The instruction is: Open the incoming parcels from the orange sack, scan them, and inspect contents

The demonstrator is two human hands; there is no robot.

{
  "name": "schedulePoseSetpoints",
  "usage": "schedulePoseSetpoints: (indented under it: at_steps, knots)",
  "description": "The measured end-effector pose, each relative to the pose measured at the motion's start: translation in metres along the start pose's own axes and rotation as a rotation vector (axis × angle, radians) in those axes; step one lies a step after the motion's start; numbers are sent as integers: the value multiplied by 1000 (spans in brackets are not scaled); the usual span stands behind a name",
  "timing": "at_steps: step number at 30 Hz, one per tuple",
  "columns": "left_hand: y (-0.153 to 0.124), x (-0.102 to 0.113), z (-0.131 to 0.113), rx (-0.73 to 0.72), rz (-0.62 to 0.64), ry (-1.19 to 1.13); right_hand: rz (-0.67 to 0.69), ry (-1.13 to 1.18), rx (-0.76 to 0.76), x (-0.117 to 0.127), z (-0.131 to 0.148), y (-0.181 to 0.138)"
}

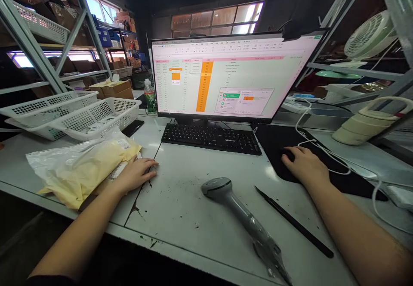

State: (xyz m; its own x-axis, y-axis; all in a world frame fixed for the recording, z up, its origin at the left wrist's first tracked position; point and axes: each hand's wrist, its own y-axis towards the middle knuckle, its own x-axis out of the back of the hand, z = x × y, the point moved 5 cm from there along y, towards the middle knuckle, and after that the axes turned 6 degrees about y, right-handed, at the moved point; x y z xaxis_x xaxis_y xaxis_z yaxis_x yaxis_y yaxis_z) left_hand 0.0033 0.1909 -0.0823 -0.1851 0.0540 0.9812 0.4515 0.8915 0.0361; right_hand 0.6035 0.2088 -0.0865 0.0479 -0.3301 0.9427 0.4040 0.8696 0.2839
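Observation:
My left hand rests palm down on the white table, fingers stretched flat, its heel touching a plastic-wrapped yellow parcel. My right hand lies curled over a black mouse on a black mouse pad. A grey handheld barcode scanner lies on the table between my arms. A black keyboard sits in front of a monitor showing a spreadsheet with orange cells.
A thin black rod lies beside the scanner. White mesh baskets are stacked at the left, with a phone and a green bottle. Tape rolls, white cables and a fan are at the right. Metal shelving flanks the desk.

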Motion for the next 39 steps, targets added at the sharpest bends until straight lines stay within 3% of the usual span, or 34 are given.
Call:
schedulePoseSetpoints:
  at_steps: [39]
  knots:
    - [-2, 3, -4, 6, 4, 17, 3, -34, -19, 4, 2, -3]
